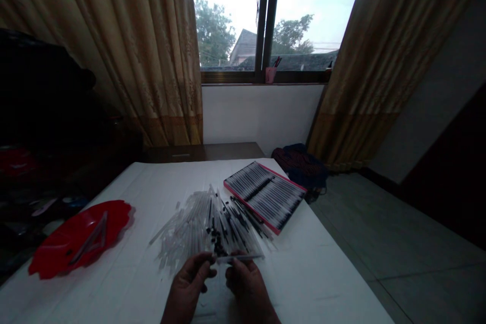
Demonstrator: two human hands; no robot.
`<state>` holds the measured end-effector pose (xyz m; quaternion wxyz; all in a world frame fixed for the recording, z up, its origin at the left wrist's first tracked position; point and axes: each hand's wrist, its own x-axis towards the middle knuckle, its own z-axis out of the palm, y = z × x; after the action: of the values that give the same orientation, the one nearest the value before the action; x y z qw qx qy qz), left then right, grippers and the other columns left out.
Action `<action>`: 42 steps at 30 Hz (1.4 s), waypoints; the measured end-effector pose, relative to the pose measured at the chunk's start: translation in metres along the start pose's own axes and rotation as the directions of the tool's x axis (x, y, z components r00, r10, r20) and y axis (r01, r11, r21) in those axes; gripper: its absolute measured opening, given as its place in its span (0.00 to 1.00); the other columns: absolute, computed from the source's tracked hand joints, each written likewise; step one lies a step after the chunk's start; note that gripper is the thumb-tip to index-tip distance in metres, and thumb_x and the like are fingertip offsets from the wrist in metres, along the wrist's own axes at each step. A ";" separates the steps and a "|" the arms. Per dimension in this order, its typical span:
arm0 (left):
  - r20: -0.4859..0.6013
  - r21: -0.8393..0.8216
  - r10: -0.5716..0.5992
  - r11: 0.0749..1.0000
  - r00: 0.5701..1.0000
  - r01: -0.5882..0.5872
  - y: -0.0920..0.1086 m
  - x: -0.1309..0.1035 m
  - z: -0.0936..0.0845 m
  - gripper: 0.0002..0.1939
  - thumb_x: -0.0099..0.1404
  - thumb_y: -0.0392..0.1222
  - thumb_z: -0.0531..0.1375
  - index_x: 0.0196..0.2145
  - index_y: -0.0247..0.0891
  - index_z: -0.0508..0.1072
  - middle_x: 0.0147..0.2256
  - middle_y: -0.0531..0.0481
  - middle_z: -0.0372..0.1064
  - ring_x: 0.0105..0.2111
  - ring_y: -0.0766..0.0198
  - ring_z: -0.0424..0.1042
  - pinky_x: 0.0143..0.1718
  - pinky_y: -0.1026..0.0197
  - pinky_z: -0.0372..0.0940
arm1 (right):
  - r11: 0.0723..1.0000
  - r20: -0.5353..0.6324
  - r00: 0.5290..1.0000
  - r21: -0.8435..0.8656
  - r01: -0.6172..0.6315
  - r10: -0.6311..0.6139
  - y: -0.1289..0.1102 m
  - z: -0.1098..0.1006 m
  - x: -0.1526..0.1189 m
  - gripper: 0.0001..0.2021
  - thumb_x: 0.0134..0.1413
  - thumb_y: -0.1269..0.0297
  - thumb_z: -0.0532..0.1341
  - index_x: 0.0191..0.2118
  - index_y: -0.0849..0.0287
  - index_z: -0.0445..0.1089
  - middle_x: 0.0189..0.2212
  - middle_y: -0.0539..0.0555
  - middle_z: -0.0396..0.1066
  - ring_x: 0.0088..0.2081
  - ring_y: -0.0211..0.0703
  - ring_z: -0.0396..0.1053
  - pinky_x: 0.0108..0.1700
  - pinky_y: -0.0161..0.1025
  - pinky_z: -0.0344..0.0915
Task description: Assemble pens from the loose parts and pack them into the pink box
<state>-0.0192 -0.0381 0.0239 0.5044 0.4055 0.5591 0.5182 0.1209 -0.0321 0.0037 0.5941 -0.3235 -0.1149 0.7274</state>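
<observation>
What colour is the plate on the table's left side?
Red; the plate shows best in the head view.

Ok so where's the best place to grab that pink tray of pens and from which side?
Probably the pink tray by its two long rims, hands coming from both sides, keeping it level. It is flat and shallow, with pens lying loose in rows, so tilting could spill them.

I hold a clear pen (240, 258) level between my hands, its length running left to right, low over the white table. Just beyond it lies a loose pile of pens (207, 225), clear barrels fanned out with dark refills and caps mixed in.
</observation>
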 end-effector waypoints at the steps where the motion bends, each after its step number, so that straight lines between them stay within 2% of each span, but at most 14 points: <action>1: -0.025 -0.007 0.009 1.000 1.000 -0.009 0.002 -0.001 -0.001 0.23 0.46 0.59 0.66 0.35 0.40 0.75 0.33 0.47 0.77 0.29 0.58 0.76 0.22 0.65 0.62 | 1.000 0.008 1.000 -0.007 -0.001 0.001 -0.001 0.002 0.000 0.24 0.24 0.56 0.76 0.30 0.59 0.69 0.14 0.44 0.67 0.17 0.32 0.63 0.21 0.29 0.53; 4: -0.080 -0.026 0.022 0.999 0.997 -0.024 0.008 -0.004 -0.004 0.25 0.44 0.60 0.66 0.34 0.39 0.75 0.30 0.49 0.76 0.25 0.61 0.73 0.18 0.67 0.59 | 0.999 -0.006 1.000 -0.036 0.002 -0.002 -0.003 0.009 0.000 0.26 0.21 0.54 0.77 0.29 0.60 0.69 0.13 0.44 0.66 0.17 0.32 0.63 0.19 0.28 0.52; 7: -0.051 0.045 0.024 0.999 0.998 -0.021 0.013 -0.005 -0.010 0.28 0.42 0.63 0.67 0.33 0.38 0.77 0.19 0.54 0.70 0.19 0.65 0.66 0.16 0.67 0.57 | 0.999 -0.028 1.000 -0.051 0.001 -0.003 -0.003 0.016 0.000 0.27 0.17 0.53 0.77 0.28 0.60 0.69 0.14 0.44 0.67 0.17 0.32 0.63 0.19 0.28 0.52; 9: -0.024 0.113 0.037 0.993 0.999 -0.034 0.016 -0.004 -0.015 0.28 0.41 0.63 0.66 0.33 0.38 0.77 0.17 0.56 0.66 0.17 0.67 0.63 0.16 0.67 0.58 | 0.998 -0.024 1.000 -0.057 0.006 -0.008 -0.003 0.019 -0.002 0.27 0.19 0.53 0.76 0.29 0.60 0.69 0.15 0.45 0.68 0.17 0.32 0.63 0.20 0.29 0.54; 14: 0.046 0.194 0.108 0.974 0.993 -0.115 0.017 -0.005 -0.023 0.24 0.47 0.61 0.65 0.34 0.40 0.78 0.26 0.53 0.71 0.22 0.66 0.67 0.17 0.68 0.60 | 0.996 0.015 1.000 -0.083 0.023 -0.021 0.002 0.018 -0.003 0.25 0.22 0.53 0.76 0.30 0.60 0.70 0.15 0.46 0.69 0.18 0.33 0.64 0.21 0.29 0.55; 18: 0.080 0.239 0.160 0.955 0.984 -0.175 0.016 -0.006 -0.023 0.20 0.50 0.59 0.64 0.35 0.41 0.78 0.27 0.52 0.71 0.23 0.65 0.68 0.17 0.68 0.62 | 0.987 0.076 0.995 -0.142 0.077 -0.067 0.008 0.012 0.002 0.23 0.27 0.52 0.74 0.29 0.61 0.71 0.16 0.47 0.69 0.16 0.32 0.61 0.20 0.29 0.52; 22: 0.124 0.302 0.262 0.909 0.957 -0.288 0.019 -0.007 -0.021 0.16 0.53 0.56 0.63 0.33 0.42 0.79 0.30 0.50 0.73 0.27 0.63 0.71 0.27 0.65 0.68 | 0.970 0.089 0.991 -0.215 0.115 -0.098 0.007 0.008 0.004 0.23 0.30 0.49 0.73 0.30 0.62 0.71 0.14 0.47 0.68 0.16 0.32 0.60 0.20 0.29 0.51; 25: 0.122 0.335 0.309 0.882 0.943 -0.332 0.019 -0.006 -0.021 0.15 0.53 0.55 0.64 0.32 0.43 0.79 0.31 0.49 0.75 0.31 0.60 0.73 0.33 0.64 0.70 | 0.956 0.104 0.989 -0.265 0.130 -0.105 0.002 0.008 0.002 0.23 0.30 0.50 0.73 0.30 0.62 0.71 0.14 0.47 0.68 0.16 0.32 0.61 0.20 0.29 0.52; 29: 0.118 0.334 0.252 0.901 0.960 -0.278 0.016 -0.005 -0.022 0.16 0.52 0.56 0.64 0.34 0.44 0.80 0.33 0.48 0.77 0.32 0.59 0.75 0.31 0.64 0.70 | 0.939 0.108 0.986 -0.308 0.154 -0.127 -0.002 0.006 0.000 0.22 0.31 0.50 0.73 0.30 0.62 0.71 0.14 0.47 0.68 0.18 0.33 0.63 0.21 0.30 0.54; 34: 0.078 0.342 0.170 0.921 0.982 -0.187 0.021 -0.007 -0.018 0.21 0.47 0.61 0.65 0.33 0.43 0.81 0.27 0.50 0.78 0.21 0.63 0.70 0.24 0.64 0.69 | 0.921 0.110 0.983 -0.349 0.175 -0.145 -0.002 0.003 0.003 0.22 0.33 0.50 0.72 0.31 0.63 0.72 0.15 0.49 0.69 0.18 0.35 0.64 0.22 0.31 0.56; 38: 0.077 0.306 0.151 0.937 0.986 -0.167 0.026 -0.008 -0.014 0.22 0.46 0.62 0.65 0.31 0.43 0.81 0.27 0.50 0.78 0.20 0.64 0.70 0.23 0.64 0.69 | 0.915 0.106 0.981 -0.355 0.192 -0.165 0.000 0.000 0.004 0.21 0.35 0.51 0.72 0.31 0.62 0.72 0.16 0.49 0.69 0.19 0.36 0.64 0.22 0.31 0.56; 42: 0.089 0.334 0.146 0.928 0.985 -0.168 0.022 -0.007 -0.013 0.20 0.48 0.59 0.65 0.32 0.43 0.81 0.27 0.50 0.78 0.21 0.63 0.70 0.24 0.64 0.68 | 0.897 0.124 0.973 -0.377 0.229 -0.196 0.000 -0.002 0.004 0.21 0.34 0.49 0.71 0.31 0.61 0.72 0.15 0.48 0.68 0.18 0.37 0.64 0.22 0.32 0.56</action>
<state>-0.0326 -0.0441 0.0463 0.4009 0.5459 0.5900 0.4395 0.1219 -0.0291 0.0009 0.5886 -0.3900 -0.3162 0.6337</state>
